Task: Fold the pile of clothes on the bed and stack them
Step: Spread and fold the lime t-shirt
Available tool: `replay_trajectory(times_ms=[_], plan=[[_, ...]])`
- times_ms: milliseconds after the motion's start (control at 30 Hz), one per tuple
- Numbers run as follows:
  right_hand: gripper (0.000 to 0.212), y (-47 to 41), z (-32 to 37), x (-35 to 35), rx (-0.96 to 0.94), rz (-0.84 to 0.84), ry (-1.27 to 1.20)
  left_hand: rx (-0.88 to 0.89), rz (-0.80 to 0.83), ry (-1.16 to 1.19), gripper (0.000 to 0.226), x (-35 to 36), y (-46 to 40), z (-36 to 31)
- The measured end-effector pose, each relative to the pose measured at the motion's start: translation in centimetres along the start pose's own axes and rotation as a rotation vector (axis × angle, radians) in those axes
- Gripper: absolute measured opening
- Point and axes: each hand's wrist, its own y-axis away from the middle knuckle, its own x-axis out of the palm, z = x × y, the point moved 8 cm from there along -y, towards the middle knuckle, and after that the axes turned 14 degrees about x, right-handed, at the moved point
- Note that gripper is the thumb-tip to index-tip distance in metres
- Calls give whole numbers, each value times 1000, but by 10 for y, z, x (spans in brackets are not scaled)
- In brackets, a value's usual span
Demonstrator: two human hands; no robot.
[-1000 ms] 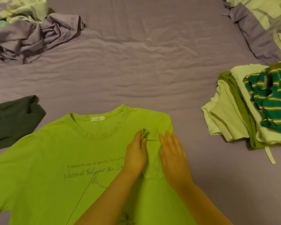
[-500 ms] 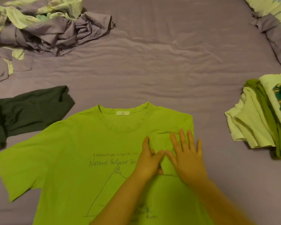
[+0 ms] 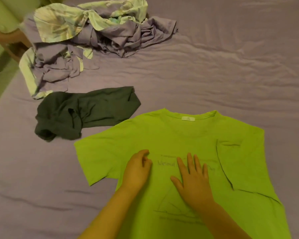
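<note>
**On the bed, a shirt spread for folding**

Across the purple sheet [image 3: 214,69] lies the green T-shirt [image 3: 162,140], front up. Its right sleeve is already tucked inward, likely the first fold. On its printed chest, the right hand [image 3: 193,180] presses flat with fingers spread; the left hand [image 3: 136,169] rests beside it, fingers loosely curled, holding nothing. Beyond its left sleeve sits a dark crumpled garment [image 3: 86,112].

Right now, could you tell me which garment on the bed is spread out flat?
The lime green T-shirt under both hands; the dark garment beside it lies rumpled, and the purple pile is crumpled.

bare forearms, left grip [image 3: 136,171], right grip [image 3: 192,180], no sleeves visible
</note>
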Motion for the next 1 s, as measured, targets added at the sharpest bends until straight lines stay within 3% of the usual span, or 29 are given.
replay_trajectory(times_ms=[133,233,500,567,633,667,733,867,933,1000], plan=[[73,4,71,5,-91,2,11,51,-75,-442,41,-73,-7,43],[66,-4,109,12,-124,11,24,-49,-31,-648,52,-109,-14,81],[74,-31,186,3,-235,-36,58,-153,-23,-570,70,-146,-32,141],[86,-38,192,5,-242,-18,79,-184,-30,-653,61,-159,-32,146],[94,-42,194,6,-246,-5,123,-204,-35,-680,38,-169,-32,143],[96,-42,194,4,-247,4,125,-199,-66,-591,27,-173,-32,138],[95,-38,191,-5,-247,13,50,-205,-128,-261,30,-172,-33,126],[69,-28,164,-37,-164,-4,-475,-192,-143,209,20,-157,-45,72],[53,-25,140,-48,-55,-29,-730,-203,-84,466,12,-131,-53,40],[41,-20,111,-54,82,-103,-904,-262,87,725,10,-90,-56,8]])
